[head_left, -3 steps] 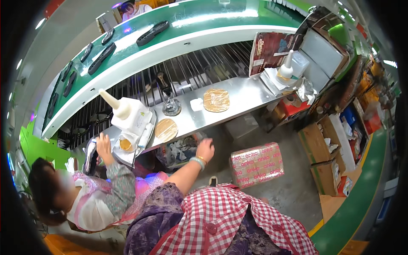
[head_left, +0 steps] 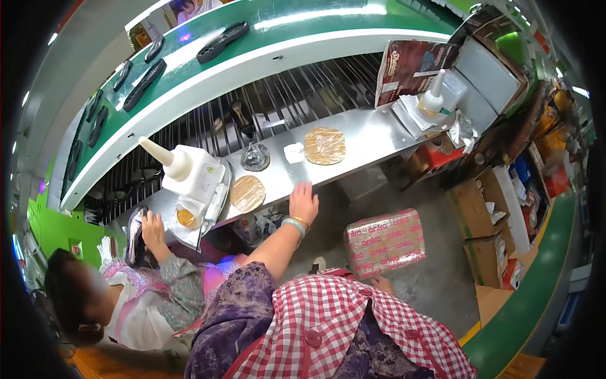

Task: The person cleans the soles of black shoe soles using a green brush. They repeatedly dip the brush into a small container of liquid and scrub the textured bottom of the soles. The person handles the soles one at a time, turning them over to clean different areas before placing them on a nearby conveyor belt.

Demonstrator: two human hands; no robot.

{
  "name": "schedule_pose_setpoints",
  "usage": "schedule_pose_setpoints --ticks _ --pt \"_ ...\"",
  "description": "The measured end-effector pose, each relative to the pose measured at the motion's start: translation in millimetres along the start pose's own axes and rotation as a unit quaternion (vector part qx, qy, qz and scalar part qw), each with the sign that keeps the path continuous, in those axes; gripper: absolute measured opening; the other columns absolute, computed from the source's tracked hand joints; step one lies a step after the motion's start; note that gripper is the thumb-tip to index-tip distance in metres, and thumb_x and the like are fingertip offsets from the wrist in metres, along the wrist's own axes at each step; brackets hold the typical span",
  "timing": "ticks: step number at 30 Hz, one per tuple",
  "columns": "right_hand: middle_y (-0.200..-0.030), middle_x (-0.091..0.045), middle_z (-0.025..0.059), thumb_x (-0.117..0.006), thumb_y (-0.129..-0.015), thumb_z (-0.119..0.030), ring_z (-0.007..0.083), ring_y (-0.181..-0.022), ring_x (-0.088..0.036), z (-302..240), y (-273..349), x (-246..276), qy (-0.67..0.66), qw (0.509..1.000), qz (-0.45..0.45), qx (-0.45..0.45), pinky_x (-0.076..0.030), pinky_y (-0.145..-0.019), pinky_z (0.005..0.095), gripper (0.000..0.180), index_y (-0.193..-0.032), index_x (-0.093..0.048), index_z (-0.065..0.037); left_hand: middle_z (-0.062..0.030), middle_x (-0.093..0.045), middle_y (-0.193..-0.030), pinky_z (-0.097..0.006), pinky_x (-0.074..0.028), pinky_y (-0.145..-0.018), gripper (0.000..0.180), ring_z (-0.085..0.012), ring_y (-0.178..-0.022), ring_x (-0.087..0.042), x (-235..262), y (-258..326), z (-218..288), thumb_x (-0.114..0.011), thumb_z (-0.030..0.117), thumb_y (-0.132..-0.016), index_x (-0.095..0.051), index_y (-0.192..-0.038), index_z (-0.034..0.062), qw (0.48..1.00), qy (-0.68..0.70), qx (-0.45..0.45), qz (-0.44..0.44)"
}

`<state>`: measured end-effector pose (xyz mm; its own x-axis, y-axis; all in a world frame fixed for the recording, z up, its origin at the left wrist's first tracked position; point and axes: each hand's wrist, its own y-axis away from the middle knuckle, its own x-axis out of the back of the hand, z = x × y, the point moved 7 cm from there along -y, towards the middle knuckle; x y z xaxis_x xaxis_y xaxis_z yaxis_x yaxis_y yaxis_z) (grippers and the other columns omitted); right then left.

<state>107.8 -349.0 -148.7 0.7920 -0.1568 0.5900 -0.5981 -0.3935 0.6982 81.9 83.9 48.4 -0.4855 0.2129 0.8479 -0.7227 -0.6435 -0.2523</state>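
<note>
My left hand (head_left: 304, 205), with bangles at the wrist, is at the front edge of the steel ledge (head_left: 360, 140). Its fingers stretch forward and hold nothing. Closest to it on the ledge are a small white item (head_left: 294, 152), a round brown pad wrapped in clear film (head_left: 325, 146) and a second such pad (head_left: 247, 193). A dark lump in clear plastic (head_left: 255, 156) sits between them. My right hand (head_left: 382, 285) shows only in part, low beside a film-wrapped box (head_left: 386, 243) with pink print; its fingers are mostly hidden.
At left, a co-worker's hand (head_left: 153, 230) holds a shoe (head_left: 135, 234) beside a large white nozzle bottle (head_left: 189, 170). Another nozzle bottle (head_left: 432, 98) stands at the ledge's right end. Black shoe soles (head_left: 222, 42) lie on the green belt (head_left: 284, 33). Cardboard boxes (head_left: 476, 215) stand at right.
My left hand has moved forward, from below the ledge to its front edge. More of my right hand shows beside the wrapped box. The view has shifted slightly.
</note>
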Motion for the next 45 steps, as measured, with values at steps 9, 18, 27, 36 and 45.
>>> schedule_pose_setpoints --ticks 9,18,27,36,45 --pt "-0.095 -0.065 0.0183 -0.05 -0.085 -0.037 0.0361 -0.09 -0.062 -78 -23 15 -0.028 0.995 0.038 0.083 -0.047 -0.079 0.0426 0.036 -0.103 -0.066 -0.01 -0.018 -0.016 -0.149 -0.053 -0.013 -0.11 0.087 -0.0361 -0.139 -0.011 -18 -20 -41 -0.065 0.037 -0.076 -0.02 -0.143 0.0039 0.975 -0.14 -0.04 -0.168" --pt "-0.098 -0.065 0.0186 -0.053 -0.081 -0.036 0.0361 -0.093 -0.061 -69 -27 67 0.181 0.983 -0.001 0.026 -0.048 -0.081 0.0432 0.034 -0.104 -0.067 -0.014 -0.0175 -0.017 -0.149 -0.054 -0.012 -0.11 0.089 -0.0366 -0.139 -0.01 -15 -15 -39 -0.068 0.03 -0.07 -0.022 -0.142 0.0036 0.973 -0.154 -0.053 -0.165" --pt "-0.098 -0.063 0.0209 -0.044 -0.085 -0.049 0.0392 -0.092 -0.061 -97 -48 107 0.046 0.992 0.074 0.093 -0.047 -0.079 0.0452 0.044 -0.104 -0.066 -0.016 -0.0188 -0.013 -0.15 -0.055 -0.011 -0.11 0.092 -0.0386 -0.138 -0.008 -19 -14 -39 -0.067 0.03 -0.069 -0.019 -0.144 0.0033 0.965 -0.179 -0.066 -0.181" --pt "-0.088 -0.064 0.0172 -0.051 -0.083 -0.024 0.0377 -0.084 -0.061 -146 -103 199 0.026 0.967 0.234 0.101 -0.048 -0.073 0.0456 0.022 -0.09 -0.065 -0.008 -0.0202 -0.026 -0.145 -0.054 -0.015 -0.108 0.08 -0.0385 -0.135 -0.019 -14 -28 -37 -0.065 0.036 -0.076 -0.029 -0.139 0.002 0.984 -0.09 -0.073 -0.137" --pt "-0.083 -0.06 0.0087 -0.06 -0.078 -0.013 0.028 -0.083 -0.057 -343 -142 310 0.083 0.825 0.387 0.403 -0.048 -0.072 0.0385 0.01 -0.086 -0.063 -0.009 -0.0197 -0.055 -0.108 -0.041 -0.04 -0.091 0.036 -0.0359 -0.101 -0.051 -21 -160 -6 -0.055 0.016 -0.085 -0.053 -0.116 -0.0022 0.986 0.132 0.082 0.051"
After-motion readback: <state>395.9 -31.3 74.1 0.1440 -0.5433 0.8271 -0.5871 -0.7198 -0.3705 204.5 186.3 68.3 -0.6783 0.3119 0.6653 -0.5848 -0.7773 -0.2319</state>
